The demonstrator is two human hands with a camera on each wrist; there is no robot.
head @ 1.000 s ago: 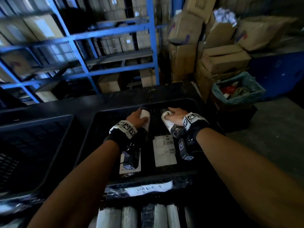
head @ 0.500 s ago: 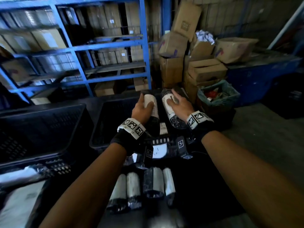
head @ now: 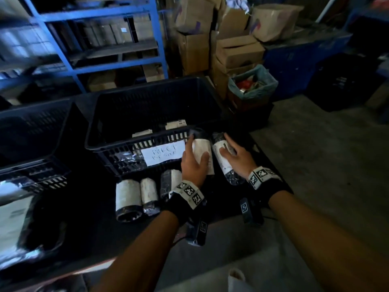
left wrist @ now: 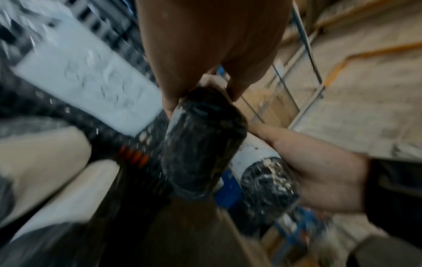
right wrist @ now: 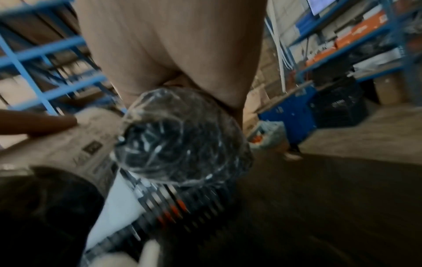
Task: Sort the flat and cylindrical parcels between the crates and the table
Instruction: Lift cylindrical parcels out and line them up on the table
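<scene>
**A:** Hands?

**B:** Left hand (head: 192,163) wrapped round a cylindrical parcel (head: 201,153), thumb across the pale label, fingers curled round the far side. Right hand (head: 236,158) clasping a second cylinder (head: 221,159), fingers draped over the top. Both full, neither free.

**A:** Contact with the table?

**B:** Can't tell from the head view. Left wrist view suggests both off the surface, but blurred. Treating as carried, low.

**A:** Axis?

**B:** Both long axes running away from the body, slightly fanned, near ends toward the wrists, far ends up by the front wall of the labelled crate (head: 117,152). Side by side, nearly touching.

**A:** Target?

**B:** Probably the row of cylinders (head: 147,193) lying on the black table (head: 90,224), just in front of the crate. Same axis: near-far, parallel to the ones in hand. Row sitting to the left of both hands, its rightmost roll just beside the left wrist.

**A:** So which hand first?

**B:** Left nearer. Open slot looks to be right of the row, almost under the left hand. Short drop, no rotation. Right-hand cylinder then alongside, further right.

**A:** Flats?

**B:** A few pale flat parcels (head: 175,123) visible inside the crate, behind its front wall. Second crate (head: 35,131) far left, contents unclear.

**A:** Risk?

**B:** Rolling. Round, shiny wrap, nothing at the right end to stop it.
</scene>
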